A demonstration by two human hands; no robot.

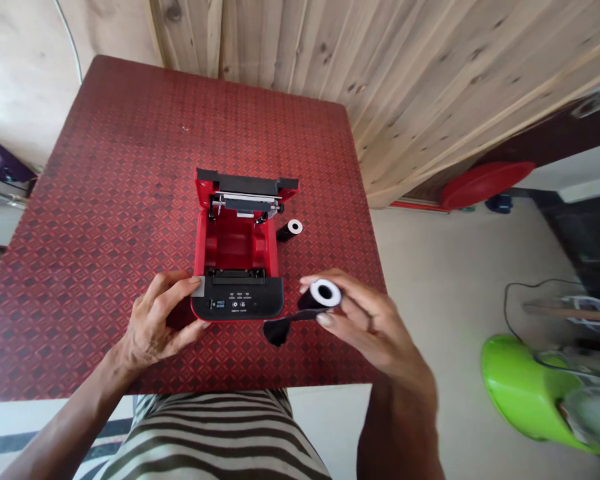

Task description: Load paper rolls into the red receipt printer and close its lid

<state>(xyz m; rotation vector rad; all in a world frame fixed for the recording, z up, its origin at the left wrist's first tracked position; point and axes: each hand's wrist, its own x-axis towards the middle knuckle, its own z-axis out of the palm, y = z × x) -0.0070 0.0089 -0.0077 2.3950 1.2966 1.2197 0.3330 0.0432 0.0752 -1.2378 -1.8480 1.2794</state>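
A small red and black printer (pixel 239 267) sits on the red patterned table (pixel 105 200) with its lid (pixel 247 183) swung open, showing an empty red paper bay. My left hand (pixel 161 320) grips the printer's front left corner, thumb below and fingers on top. My right hand (pixel 365 319) is closed on a black ribbon roll (pixel 321 295) with a white core, just right of the printer's front. A loose black tail (pixel 280 328) hangs from that roll. A second black roll (pixel 290 230) lies on the table beside the printer's right side.
A wooden plank wall (pixel 405 80) rises behind the table. On the floor to the right are a green plastic object (pixel 525 393), a red disc-shaped thing (pixel 485 183) and a cable (pixel 520 293). My striped clothing (pixel 215 433) shows at the table's near edge.
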